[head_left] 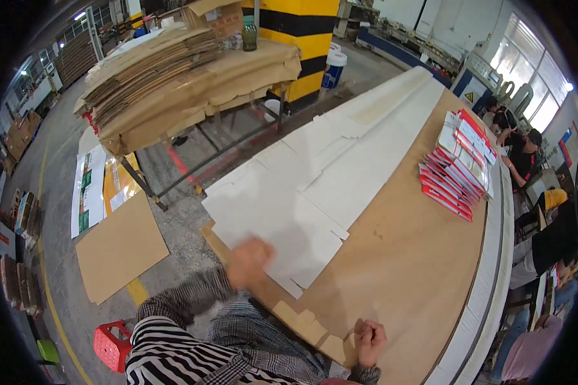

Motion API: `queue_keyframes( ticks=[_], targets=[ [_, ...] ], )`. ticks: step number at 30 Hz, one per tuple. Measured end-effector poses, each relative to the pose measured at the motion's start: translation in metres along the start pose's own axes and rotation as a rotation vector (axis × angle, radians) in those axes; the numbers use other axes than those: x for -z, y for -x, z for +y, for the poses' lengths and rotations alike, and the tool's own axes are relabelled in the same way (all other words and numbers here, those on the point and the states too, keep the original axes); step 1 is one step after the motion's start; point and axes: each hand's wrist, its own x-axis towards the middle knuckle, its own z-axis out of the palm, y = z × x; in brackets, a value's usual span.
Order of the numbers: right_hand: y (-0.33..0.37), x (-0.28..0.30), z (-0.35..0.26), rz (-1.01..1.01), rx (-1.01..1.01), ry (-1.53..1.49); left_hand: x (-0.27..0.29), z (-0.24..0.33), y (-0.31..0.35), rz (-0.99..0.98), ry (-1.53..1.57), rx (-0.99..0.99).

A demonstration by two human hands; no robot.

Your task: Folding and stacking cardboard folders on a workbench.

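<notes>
My left hand [249, 262] is smeared by motion over the near left corner of a large white die-cut sheet [289, 224]; its fingers cannot be made out. The sheet lies flat on the brown-covered table [404, 276], with more white sheets [366, 128] overlapping beyond it. My right hand [370, 342] rests near the front edge of the table with its fingers curled closed. Whatever it may hold is hidden. Just left of it, notched brown cardboard pieces [308, 326] lie along the edge.
A stack of red-and-white printed packets [459, 163] sits on the right of the table. Flattened cardboard [154, 77] and a green jar [249, 35] stand on a bench behind. A cardboard sheet [122, 247] and red stool [113, 345] are at left. Co-workers [526, 154] are at right.
</notes>
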Motion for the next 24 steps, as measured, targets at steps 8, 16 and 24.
queue_keyframes(
  ticks=[8, 16, 24],
  targets=[
    [0.023, -0.012, -0.021, 0.119, -0.054, -0.154, 0.067, -0.162, -0.024, 0.068, -0.318, 0.954],
    [0.031, -0.016, 0.000, 0.308, 0.257, 0.143, 0.064, -0.129, -0.033, 0.484, -0.192, 0.537],
    [0.058, -0.070, -0.169, 0.024, 0.643, 0.728, 0.015, 0.162, 0.080, -0.006, 0.676, 0.053]
  ],
)
